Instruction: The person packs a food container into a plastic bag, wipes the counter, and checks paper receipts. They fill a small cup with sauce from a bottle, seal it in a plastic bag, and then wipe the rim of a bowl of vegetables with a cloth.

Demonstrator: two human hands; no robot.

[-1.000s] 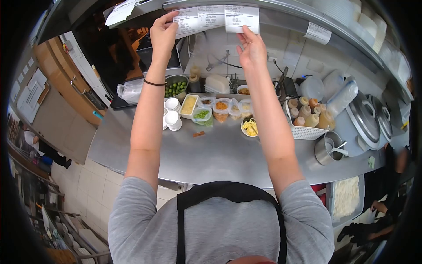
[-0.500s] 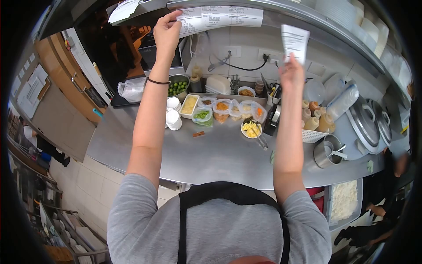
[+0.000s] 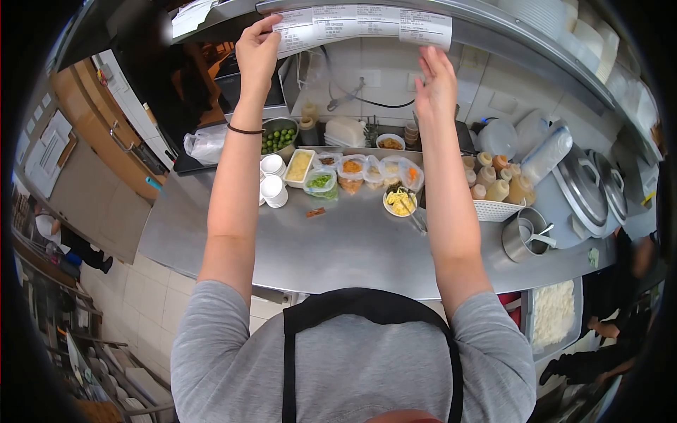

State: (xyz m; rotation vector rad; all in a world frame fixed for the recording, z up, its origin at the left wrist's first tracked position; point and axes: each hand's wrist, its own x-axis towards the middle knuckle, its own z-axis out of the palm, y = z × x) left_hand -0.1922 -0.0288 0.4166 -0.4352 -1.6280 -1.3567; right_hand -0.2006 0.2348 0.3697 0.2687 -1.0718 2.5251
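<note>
A row of printed order slips [image 3: 356, 22] hangs along the front edge of the steel shelf. At the row's left end, my left hand [image 3: 257, 58] is closed with its fingertips on the end slip's edge. My right hand [image 3: 438, 83] is raised under the rightmost slip [image 3: 425, 29], fingers stretched and apart, fingertips right at its lower edge. Both arms reach up over the steel counter [image 3: 338, 247]. Below them are bags of chopped ingredients [image 3: 350, 175] and a bowl of yellow strips with tongs [image 3: 400, 203].
White cups [image 3: 273, 191] and a bowl of green limes [image 3: 280, 136] are at the left. Squeeze bottles in a white basket [image 3: 499, 210], a steel pot [image 3: 523, 236] and large lids [image 3: 582, 194] crowd the right. Another person [image 3: 620, 310] is at the far right, beside a tub of white rice-like food [image 3: 553, 317].
My right hand has moved up and left, and the slip it held now hangs at the row's right end. That hand has opened. My left hand stays at the left end.
</note>
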